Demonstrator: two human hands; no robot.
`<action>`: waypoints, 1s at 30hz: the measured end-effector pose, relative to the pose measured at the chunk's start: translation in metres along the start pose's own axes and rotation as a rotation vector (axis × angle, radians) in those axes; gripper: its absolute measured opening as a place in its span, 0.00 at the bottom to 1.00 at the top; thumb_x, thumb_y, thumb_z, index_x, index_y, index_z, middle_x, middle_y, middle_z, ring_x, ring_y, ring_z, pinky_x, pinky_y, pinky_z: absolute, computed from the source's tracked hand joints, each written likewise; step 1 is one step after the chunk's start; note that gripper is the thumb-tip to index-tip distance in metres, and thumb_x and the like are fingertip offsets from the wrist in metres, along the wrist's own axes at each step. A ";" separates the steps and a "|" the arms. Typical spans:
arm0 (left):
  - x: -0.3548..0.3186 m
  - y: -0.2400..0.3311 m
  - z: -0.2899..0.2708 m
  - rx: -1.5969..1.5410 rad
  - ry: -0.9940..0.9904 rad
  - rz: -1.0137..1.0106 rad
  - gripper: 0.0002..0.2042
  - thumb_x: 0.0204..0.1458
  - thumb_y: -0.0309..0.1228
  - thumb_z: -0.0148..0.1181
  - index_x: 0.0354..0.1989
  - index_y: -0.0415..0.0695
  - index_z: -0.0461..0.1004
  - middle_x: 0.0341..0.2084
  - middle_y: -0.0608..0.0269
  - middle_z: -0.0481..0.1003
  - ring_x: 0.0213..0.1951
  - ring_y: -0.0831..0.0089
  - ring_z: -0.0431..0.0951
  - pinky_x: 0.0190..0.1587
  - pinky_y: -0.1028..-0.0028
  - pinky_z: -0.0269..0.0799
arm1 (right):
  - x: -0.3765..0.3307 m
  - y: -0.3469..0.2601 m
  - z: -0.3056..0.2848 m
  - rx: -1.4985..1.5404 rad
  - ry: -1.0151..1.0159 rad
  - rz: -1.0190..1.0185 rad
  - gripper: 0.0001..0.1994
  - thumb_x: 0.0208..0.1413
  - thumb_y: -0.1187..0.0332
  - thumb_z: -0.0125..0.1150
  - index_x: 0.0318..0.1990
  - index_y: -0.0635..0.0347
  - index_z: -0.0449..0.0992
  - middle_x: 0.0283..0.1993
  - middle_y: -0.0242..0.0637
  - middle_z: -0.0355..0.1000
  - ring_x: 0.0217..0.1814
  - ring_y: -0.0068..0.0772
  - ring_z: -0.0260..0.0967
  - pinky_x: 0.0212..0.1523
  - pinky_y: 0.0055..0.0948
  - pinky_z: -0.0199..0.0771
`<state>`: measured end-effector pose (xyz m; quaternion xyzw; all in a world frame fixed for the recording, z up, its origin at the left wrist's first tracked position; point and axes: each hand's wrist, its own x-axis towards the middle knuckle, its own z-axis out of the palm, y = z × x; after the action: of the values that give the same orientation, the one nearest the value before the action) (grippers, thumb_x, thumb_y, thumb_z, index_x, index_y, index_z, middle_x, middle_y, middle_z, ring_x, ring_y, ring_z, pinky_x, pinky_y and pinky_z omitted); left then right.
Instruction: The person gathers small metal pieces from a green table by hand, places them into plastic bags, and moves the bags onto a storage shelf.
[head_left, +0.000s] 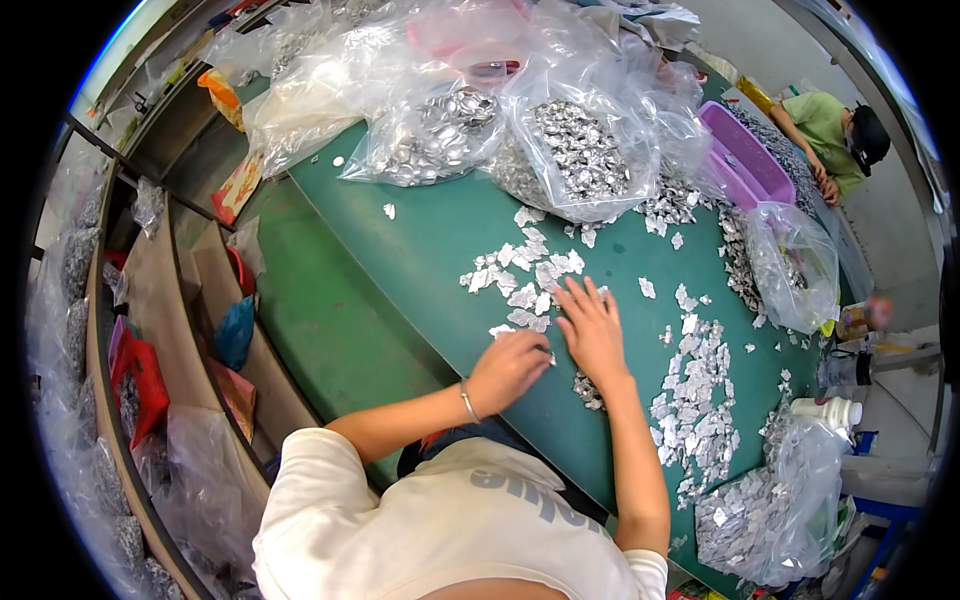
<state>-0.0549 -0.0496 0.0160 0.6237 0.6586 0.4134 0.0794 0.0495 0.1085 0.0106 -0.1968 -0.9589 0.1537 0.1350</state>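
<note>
My left hand (507, 369) rests on the green table (420, 250), fingers curled on a small silver foil piece at its tip. My right hand (592, 331) lies flat beside it, fingers spread over a loose scatter of silver foil pieces (528, 272). A small heap of silver pieces (588, 390) sits just under my right wrist. A long band of more foil pieces (695, 405) runs along the table to the right of my right forearm.
Clear plastic bags full of silver pieces (575, 150) crowd the far end, next to a purple tray (745, 160). Other bags stand at the right (795, 260) and near right (770, 515). Another person in green (830, 135) works farther off. Wooden shelves (190, 300) run along the left.
</note>
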 end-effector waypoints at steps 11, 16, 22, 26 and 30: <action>-0.015 0.028 0.029 -0.288 -0.152 -0.138 0.30 0.46 0.14 0.50 0.61 0.36 0.55 0.59 0.46 0.58 0.62 0.51 0.58 0.65 0.58 0.51 | -0.084 -0.009 -0.042 0.339 -0.122 0.171 0.21 0.58 0.68 0.48 0.59 0.61 0.65 0.66 0.40 0.57 0.72 0.45 0.45 0.70 0.45 0.38; -0.015 0.054 0.045 -0.418 -0.264 -0.129 0.33 0.46 0.10 0.44 0.65 0.34 0.46 0.62 0.41 0.54 0.65 0.50 0.54 0.66 0.60 0.48 | -0.113 -0.015 -0.038 0.538 -0.018 0.207 0.22 0.56 0.68 0.53 0.57 0.65 0.66 0.65 0.43 0.58 0.71 0.47 0.46 0.70 0.45 0.42; -0.023 0.062 0.013 -1.084 -0.099 -0.621 0.16 0.53 0.15 0.46 0.50 0.35 0.67 0.44 0.55 0.72 0.53 0.68 0.69 0.58 0.71 0.60 | -0.106 -0.028 -0.047 0.490 0.000 0.222 0.28 0.47 0.64 0.65 0.56 0.60 0.68 0.64 0.41 0.60 0.70 0.50 0.48 0.68 0.46 0.46; -0.066 0.042 -0.009 -1.194 -0.475 -0.588 0.10 0.48 0.14 0.46 0.32 0.34 0.75 0.37 0.57 0.74 0.45 0.70 0.73 0.50 0.73 0.66 | -0.106 -0.033 -0.042 0.311 -0.076 0.046 0.30 0.39 0.59 0.71 0.55 0.52 0.72 0.63 0.38 0.61 0.69 0.51 0.50 0.67 0.51 0.47; -0.091 0.033 -0.025 -1.490 -0.553 -0.752 0.10 0.44 0.14 0.45 0.25 0.34 0.76 0.35 0.55 0.74 0.40 0.68 0.74 0.47 0.73 0.68 | -0.107 -0.033 -0.037 0.371 -0.029 0.056 0.26 0.41 0.61 0.70 0.52 0.53 0.74 0.62 0.37 0.62 0.68 0.51 0.51 0.66 0.52 0.48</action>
<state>-0.0259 -0.1457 0.0160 0.2292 0.3363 0.5162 0.7536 0.1450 0.0435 0.0345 -0.1930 -0.9100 0.3346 0.1509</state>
